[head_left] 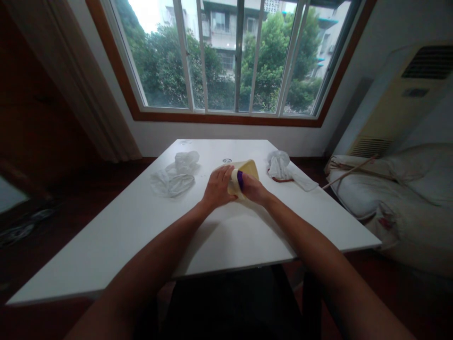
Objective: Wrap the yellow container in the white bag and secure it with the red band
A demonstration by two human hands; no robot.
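Head view, looking forward and down over a white table (141, 236) that fills the middle of the frame. Two bare forearms reach in from the bottom edge and meet just above the centre. There, both hands close on a pale yellow cloth (247, 171) that rests on the tabletop. The left hand (216, 188) lies on the cloth's near left side with fingers curled over it. The right hand (253, 189) grips its near right side, and a small purple piece (239, 178) shows between the two hands; what it is cannot be told.

To the left of the hands, well apart from them, lies a crumpled heap of white cloth (175, 175). To the right, near the table's far corner, lies another bunched white cloth (283, 167) with a dark red edge beneath it.

Across the top of the frame, a wide window (233, 56) with a brown wooden frame and white bars shows green trees and a building outside. A curtain (81, 94) hangs at the upper left. At the upper right stands a tall cream air conditioner (403, 104). Below it, at the right edge, a pile of pale bedding (399, 189) rests on a dark floor. The room is dim away from the window.
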